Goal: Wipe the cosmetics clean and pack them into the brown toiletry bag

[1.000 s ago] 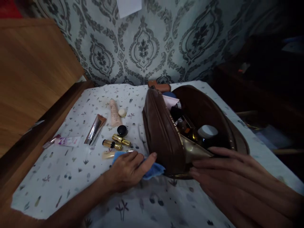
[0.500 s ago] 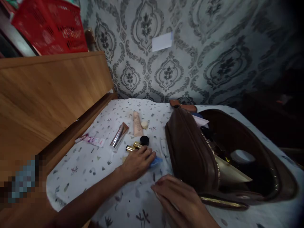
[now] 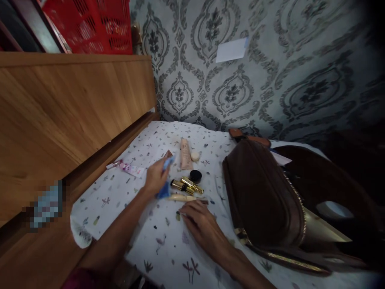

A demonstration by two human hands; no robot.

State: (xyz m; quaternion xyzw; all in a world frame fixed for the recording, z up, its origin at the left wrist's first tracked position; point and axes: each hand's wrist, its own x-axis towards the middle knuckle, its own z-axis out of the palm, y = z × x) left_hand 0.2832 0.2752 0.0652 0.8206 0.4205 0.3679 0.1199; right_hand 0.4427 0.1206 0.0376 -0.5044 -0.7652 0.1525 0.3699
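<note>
My left hand (image 3: 155, 176) is closed on a small crumpled blue thing (image 3: 164, 190), perhaps a packet, above the patterned sheet. Behind that hand only the brown end of a silver tube (image 3: 168, 153) shows. My right hand (image 3: 201, 221) rests low over the sheet, fingers stretched out and nothing visible in them. Just beyond its fingertips lie a slim cream stick (image 3: 182, 198) and a dark pencil tip. Two gold-and-black tubes (image 3: 182, 187) lie side by side there, close to a round black-lidded jar (image 3: 195, 176). Farther back are a peach squeeze tube (image 3: 185, 155) and a small cream jar (image 3: 195, 155).
A brown leather bag (image 3: 264, 192) stands unzipped on the right, with a white round thing and papers in its opening. A pink-and-white tube (image 3: 132, 169) lies at left by the wooden board (image 3: 90, 96). Above it is a red basket (image 3: 105, 28); patterned wallpaper rises behind.
My left hand has moved left with the blue thing, from beside the gold tubes to over the silver tube. My right hand has moved left to the cream stick. The view has shifted.
</note>
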